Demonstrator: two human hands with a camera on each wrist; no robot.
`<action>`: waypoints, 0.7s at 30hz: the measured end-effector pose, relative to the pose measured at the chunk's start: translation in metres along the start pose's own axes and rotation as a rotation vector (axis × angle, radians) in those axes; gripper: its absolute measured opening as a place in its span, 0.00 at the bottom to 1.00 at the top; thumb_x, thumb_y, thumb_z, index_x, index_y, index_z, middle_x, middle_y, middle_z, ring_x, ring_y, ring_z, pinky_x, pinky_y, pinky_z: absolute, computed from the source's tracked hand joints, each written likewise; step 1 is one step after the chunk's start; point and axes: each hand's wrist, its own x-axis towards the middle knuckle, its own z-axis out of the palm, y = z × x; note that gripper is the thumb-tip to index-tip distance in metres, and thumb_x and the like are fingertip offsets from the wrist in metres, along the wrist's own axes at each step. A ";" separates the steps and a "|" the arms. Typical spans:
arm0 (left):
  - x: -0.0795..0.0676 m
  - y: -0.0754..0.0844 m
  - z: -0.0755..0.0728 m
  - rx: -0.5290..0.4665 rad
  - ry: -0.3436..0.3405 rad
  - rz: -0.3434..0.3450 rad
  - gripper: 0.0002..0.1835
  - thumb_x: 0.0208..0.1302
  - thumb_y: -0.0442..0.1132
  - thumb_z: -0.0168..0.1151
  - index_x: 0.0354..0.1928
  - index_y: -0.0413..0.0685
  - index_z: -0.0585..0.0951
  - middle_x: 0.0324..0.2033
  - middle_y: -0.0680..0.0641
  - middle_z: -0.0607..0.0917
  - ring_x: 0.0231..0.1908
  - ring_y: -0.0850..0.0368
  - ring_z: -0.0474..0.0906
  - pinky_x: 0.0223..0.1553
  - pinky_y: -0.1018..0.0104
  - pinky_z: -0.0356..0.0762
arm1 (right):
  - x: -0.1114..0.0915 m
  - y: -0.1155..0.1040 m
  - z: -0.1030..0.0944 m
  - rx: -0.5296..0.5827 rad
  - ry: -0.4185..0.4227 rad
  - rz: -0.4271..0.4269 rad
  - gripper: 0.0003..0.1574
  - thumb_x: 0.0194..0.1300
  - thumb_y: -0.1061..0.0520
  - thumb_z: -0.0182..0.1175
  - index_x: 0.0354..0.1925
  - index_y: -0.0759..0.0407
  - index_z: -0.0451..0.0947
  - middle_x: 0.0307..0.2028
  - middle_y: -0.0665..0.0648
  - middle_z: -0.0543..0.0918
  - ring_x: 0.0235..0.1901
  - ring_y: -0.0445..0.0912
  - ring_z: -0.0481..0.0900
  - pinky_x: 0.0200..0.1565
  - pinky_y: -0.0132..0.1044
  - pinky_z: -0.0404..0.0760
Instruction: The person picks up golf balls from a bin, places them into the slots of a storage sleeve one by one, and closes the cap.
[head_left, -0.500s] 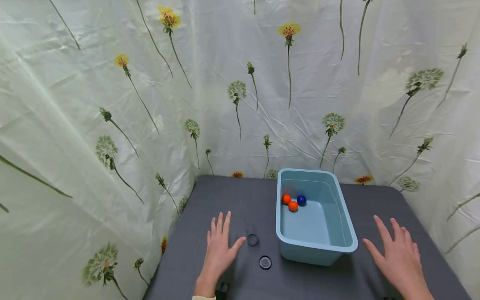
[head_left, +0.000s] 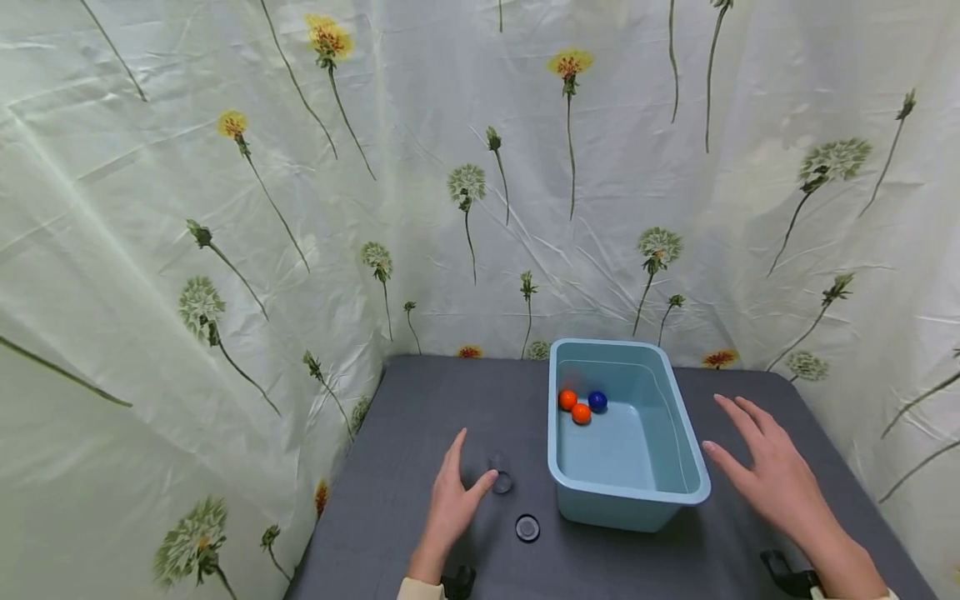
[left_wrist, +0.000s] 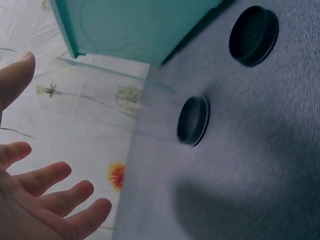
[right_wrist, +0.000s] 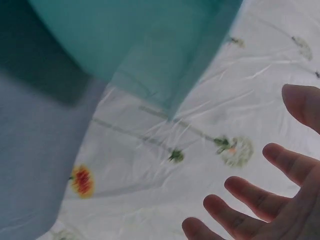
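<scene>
My left hand [head_left: 450,508] hovers just left of a clear container [head_left: 497,460] with a dark round base, thumb and fingers spread and holding nothing. In the left wrist view the container's dark base [left_wrist: 194,121] rests on the table, its see-through walls barely visible. Nearer to me lies a round black lid [head_left: 527,527], also in the left wrist view [left_wrist: 254,36]. To the right of a light blue plastic bin [head_left: 633,492], my right hand [head_left: 776,475] is held in the air with fingers apart, touching nothing.
Two orange balls [head_left: 581,414] and a dark blue ball [head_left: 597,402] lie in the bin's far left corner. A dark grey cloth covers the table [head_left: 442,400]. Behind and beside it hangs a white curtain [head_left: 420,208] printed with dandelions.
My left hand has turned and shifted slightly right, its thumb now closer to the clear container. The right hand has moved up and left toward the bin.
</scene>
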 end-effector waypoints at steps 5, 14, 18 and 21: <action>0.009 -0.010 0.009 -0.149 0.021 0.020 0.45 0.59 0.56 0.73 0.76 0.67 0.62 0.69 0.44 0.70 0.69 0.44 0.66 0.62 0.38 0.66 | 0.024 -0.016 -0.005 0.043 -0.023 -0.069 0.47 0.66 0.47 0.68 0.76 0.52 0.60 0.68 0.72 0.63 0.61 0.72 0.64 0.45 0.74 0.67; 0.016 -0.014 0.022 -0.312 -0.017 0.004 0.43 0.57 0.39 0.76 0.73 0.58 0.67 0.68 0.42 0.72 0.68 0.41 0.66 0.64 0.38 0.63 | 0.066 -0.033 0.005 0.081 -0.119 -0.155 0.41 0.69 0.42 0.65 0.73 0.53 0.65 0.65 0.67 0.69 0.59 0.67 0.71 0.47 0.70 0.72; 0.020 -0.020 0.027 -0.301 -0.032 0.004 0.41 0.56 0.41 0.78 0.72 0.59 0.70 0.66 0.48 0.75 0.66 0.46 0.69 0.63 0.40 0.65 | 0.085 -0.038 0.014 0.095 -0.209 -0.164 0.40 0.70 0.40 0.62 0.73 0.53 0.66 0.65 0.68 0.70 0.59 0.66 0.72 0.49 0.69 0.73; 0.021 -0.021 0.029 -0.288 -0.040 0.012 0.38 0.56 0.42 0.78 0.70 0.55 0.73 0.63 0.48 0.78 0.64 0.46 0.71 0.62 0.40 0.66 | 0.100 -0.040 0.023 0.100 -0.289 -0.171 0.40 0.70 0.38 0.61 0.72 0.55 0.66 0.65 0.69 0.70 0.60 0.66 0.72 0.51 0.68 0.73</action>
